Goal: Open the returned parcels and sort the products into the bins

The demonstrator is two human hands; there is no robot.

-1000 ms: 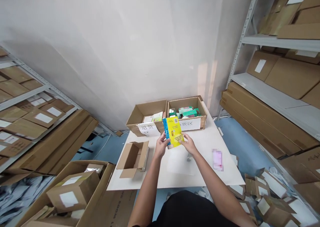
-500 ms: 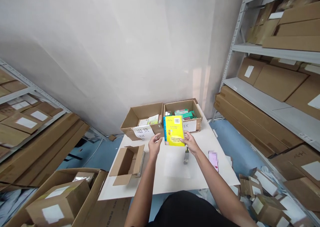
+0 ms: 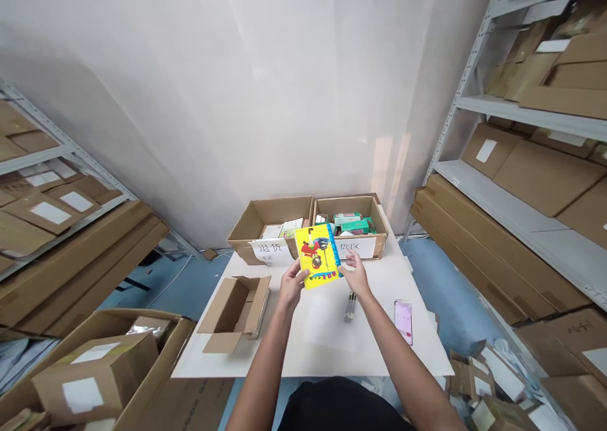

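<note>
A thin yellow book [image 3: 310, 244] with a blue spine strip and a cartoon figure on its cover is held up above the table. The cover picture appears upside down. My left hand [image 3: 293, 285] grips its lower left edge, thumb on the front. My right hand [image 3: 355, 273] is at the lower right edge with fingers apart, the thumb close to or touching the spine. Behind the book stand two cardboard boxes with handwritten paper labels: the left box [image 3: 239, 249] has booklets in it, the right box [image 3: 380, 244] green and white small cartons.
On the white table [image 3: 379, 355] are an open cardboard box [image 3: 220, 314], a sheet of paper [image 3: 327, 330], pens or markers [image 3: 350, 306] and a pink-screened phone [image 3: 403, 322]. Loaded shelves [image 3: 516, 105] flank both sides. A large carton [image 3: 165, 361] holding parcels stands at lower left.
The book has turned over from its text-and-barcode side to the picture side and shifted slightly left. My left hand has taken hold of it; my right hand's fingers have loosened.
</note>
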